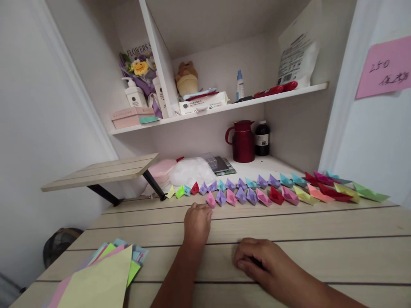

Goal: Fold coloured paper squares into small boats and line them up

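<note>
My left hand (197,224) reaches over the wooden tabletop, its fingers closed at the near left side of a pink paper boat (210,200). That boat sits at the left end of the front row, beside a purple paper boat (221,198). Behind it runs a second row of small folded boats, with a yellow paper boat (170,191) at its left end. My right hand (257,259) rests nearer to me on the table, fingers curled in with nothing visible in them. A stack of coloured paper (99,280) lies at the lower left.
A raised wooden shelf (102,171) on black legs stands at the back left. Behind the boats are a clear plastic bag (192,171), a dark red jug (243,141) and a dark bottle (262,139). An upper shelf (218,109) overhangs the back.
</note>
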A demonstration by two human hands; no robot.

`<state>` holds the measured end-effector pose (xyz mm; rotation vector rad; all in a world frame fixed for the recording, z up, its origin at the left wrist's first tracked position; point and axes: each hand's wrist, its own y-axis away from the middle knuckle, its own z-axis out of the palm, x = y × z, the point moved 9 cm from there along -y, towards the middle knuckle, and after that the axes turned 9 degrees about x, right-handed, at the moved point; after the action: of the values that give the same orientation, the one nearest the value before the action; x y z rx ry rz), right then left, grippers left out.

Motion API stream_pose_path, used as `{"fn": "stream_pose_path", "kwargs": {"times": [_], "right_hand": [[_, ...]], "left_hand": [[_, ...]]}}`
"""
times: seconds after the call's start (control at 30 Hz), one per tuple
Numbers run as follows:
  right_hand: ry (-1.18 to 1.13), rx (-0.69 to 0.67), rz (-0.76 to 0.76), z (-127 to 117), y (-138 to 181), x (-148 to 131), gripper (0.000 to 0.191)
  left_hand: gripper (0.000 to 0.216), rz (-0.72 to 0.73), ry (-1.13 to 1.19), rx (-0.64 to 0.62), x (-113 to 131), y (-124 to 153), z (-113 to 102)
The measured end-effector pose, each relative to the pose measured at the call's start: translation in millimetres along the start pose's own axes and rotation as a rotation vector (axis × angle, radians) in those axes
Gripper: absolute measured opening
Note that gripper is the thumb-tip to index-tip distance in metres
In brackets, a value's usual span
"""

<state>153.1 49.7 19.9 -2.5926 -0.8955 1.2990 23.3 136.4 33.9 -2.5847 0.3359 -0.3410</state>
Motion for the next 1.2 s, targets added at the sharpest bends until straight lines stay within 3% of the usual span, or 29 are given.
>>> {"fn": "stream_pose_path", "kwargs": {"times": [0.73, 1.2], "right_hand": [[-0.017, -0.005, 0.0, 1, -1, 2, 0.015], [-0.029, -0.008, 0.001, 2, -2, 3, 0.015]], "left_hand": [[0.028, 0.091, -0.075, -0.005, 7, 1, 9], [0.015, -0.115, -0.132, 0.0, -8, -1, 4]]}}
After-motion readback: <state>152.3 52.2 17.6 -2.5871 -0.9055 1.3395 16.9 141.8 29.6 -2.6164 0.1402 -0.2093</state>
